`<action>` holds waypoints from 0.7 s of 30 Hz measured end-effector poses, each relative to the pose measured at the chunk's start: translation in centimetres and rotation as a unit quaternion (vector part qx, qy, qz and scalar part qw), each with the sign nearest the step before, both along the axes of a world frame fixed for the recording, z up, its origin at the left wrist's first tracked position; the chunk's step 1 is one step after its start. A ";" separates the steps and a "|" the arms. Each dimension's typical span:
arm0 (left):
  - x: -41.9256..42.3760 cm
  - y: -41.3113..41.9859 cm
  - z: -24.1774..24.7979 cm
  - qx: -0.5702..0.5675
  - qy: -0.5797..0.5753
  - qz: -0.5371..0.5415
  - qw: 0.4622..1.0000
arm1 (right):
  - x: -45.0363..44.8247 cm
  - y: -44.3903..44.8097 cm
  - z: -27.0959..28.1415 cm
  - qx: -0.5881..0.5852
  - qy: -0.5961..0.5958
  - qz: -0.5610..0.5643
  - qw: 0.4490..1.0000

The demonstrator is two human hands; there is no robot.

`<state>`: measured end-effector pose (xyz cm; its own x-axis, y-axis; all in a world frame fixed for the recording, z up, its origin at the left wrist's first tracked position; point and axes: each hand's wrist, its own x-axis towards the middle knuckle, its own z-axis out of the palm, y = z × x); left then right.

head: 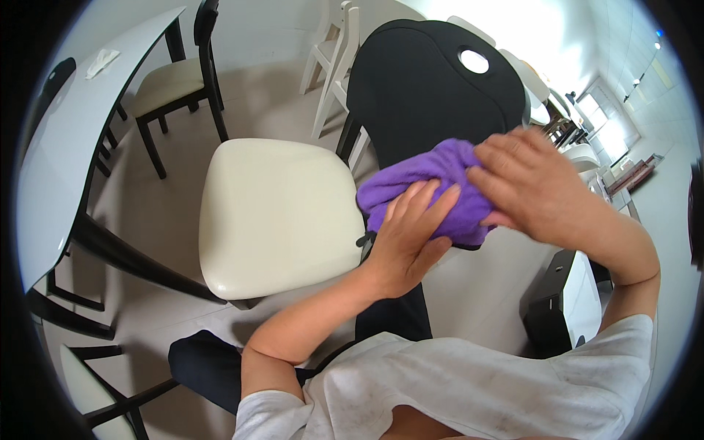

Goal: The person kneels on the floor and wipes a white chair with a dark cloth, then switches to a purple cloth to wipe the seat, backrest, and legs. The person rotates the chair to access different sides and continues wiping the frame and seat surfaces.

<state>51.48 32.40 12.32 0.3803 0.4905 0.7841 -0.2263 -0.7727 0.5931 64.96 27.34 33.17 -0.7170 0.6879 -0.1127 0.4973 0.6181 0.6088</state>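
Observation:
A crumpled purple cloth (434, 201), fuzzy in texture, lies against the lower part of a black chair backrest (418, 82) with an oval hole near its top edge. My left hand (412, 236) grips the cloth from the near side, its fingers pressed into the folds. On the cloth's right end, my right hand (522, 187) has its fingers curled over the fabric; it looks slightly blurred. The cream padded seat (280, 220) of the same chair extends to the left of both hands. Cloth and hands hide the lowest part of the backrest.
A glossy white table (60, 148) with dark legs stands at left, a crumpled white tissue (102, 63) on it. Another dark chair (170, 88) is beside it, a white wooden chair (335, 66) behind. A black bin-like box with a white top (577, 297) stands at right.

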 end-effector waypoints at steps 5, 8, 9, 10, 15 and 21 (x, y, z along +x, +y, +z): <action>1.2 0.0 -5.7 0.026 0.006 0.156 0.987 | -1.0 1.2 -5.2 -0.030 -0.103 0.021 0.994; 1.8 2.1 -7.0 0.031 0.015 0.182 0.983 | -2.7 2.2 -5.9 -0.036 -0.205 0.032 0.978; 2.1 2.4 -7.2 0.030 0.011 0.179 0.983 | -3.5 2.4 -5.8 -0.053 -0.252 0.017 0.966; 2.3 2.7 -7.6 0.030 0.008 0.177 0.984 | -4.2 2.9 -5.7 -0.096 -0.265 0.012 0.959; 1.5 4.1 -9.6 -0.030 0.007 0.108 0.994 | -7.8 9.1 -4.8 -0.210 -0.371 0.034 0.904; -1.8 4.6 -8.2 -0.183 0.060 0.022 0.981 | -8.9 14.7 -4.7 -0.207 -0.302 -0.055 0.929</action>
<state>49.71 36.97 4.07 0.4303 0.7493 0.5034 -0.1092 -0.5103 0.8530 56.03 42.00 28.42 -0.3654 0.5616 -0.7423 0.2165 0.8269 0.5191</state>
